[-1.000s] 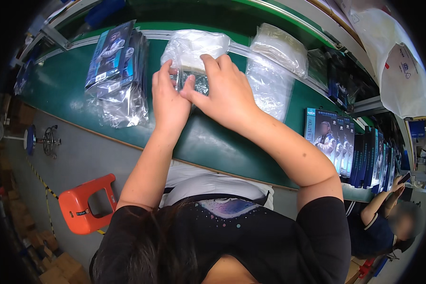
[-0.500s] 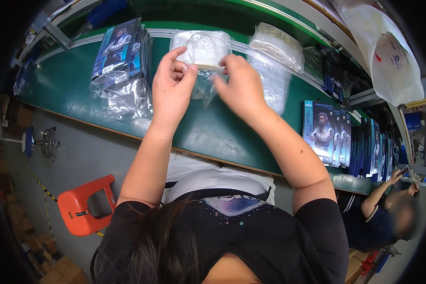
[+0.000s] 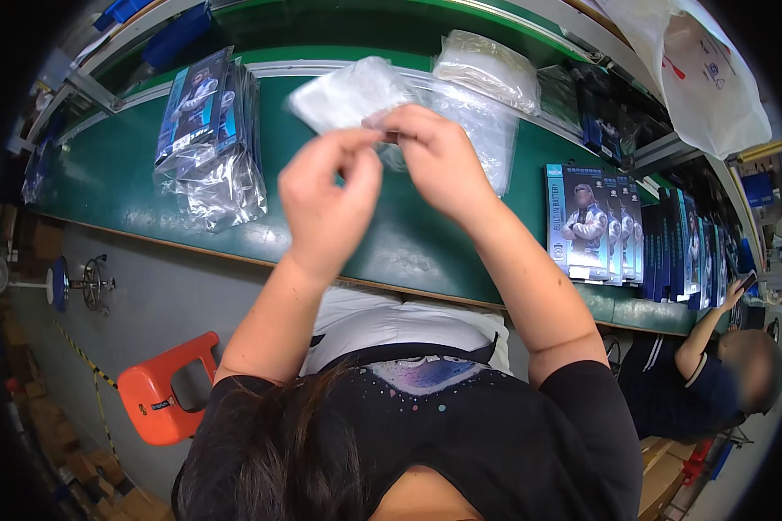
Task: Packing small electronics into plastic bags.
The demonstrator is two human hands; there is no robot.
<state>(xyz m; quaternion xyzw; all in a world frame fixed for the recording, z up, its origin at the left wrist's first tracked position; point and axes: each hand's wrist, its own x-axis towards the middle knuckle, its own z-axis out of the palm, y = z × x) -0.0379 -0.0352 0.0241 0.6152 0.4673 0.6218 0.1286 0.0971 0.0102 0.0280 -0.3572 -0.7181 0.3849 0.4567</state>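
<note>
Left hand (image 3: pixel 317 204), right hand (image 3: pixel 443 161): fingers curled, tips nearly meeting at near side of white plastic bag (image 3: pixel 347 91); blurred, cannot tell whether pinched. Bag: askew, toward far edge of green table (image 3: pixel 408 247), between wrapped boxes (image 3: pixel 195 113) and pile of clear bags (image 3: pixel 487 69). Likely hazards: slipping or creasing of bag, from loose pinch; toppling of upright boxes (image 3: pixel 582 221), from brush of right forearm (image 3: pixel 539 286).

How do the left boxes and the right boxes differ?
The left boxes are in clear bags with crumpled ends; the right boxes show no bags. The left boxes make one pile; the right boxes run in a longer row. Both show a figure in a pale jacket.
</note>
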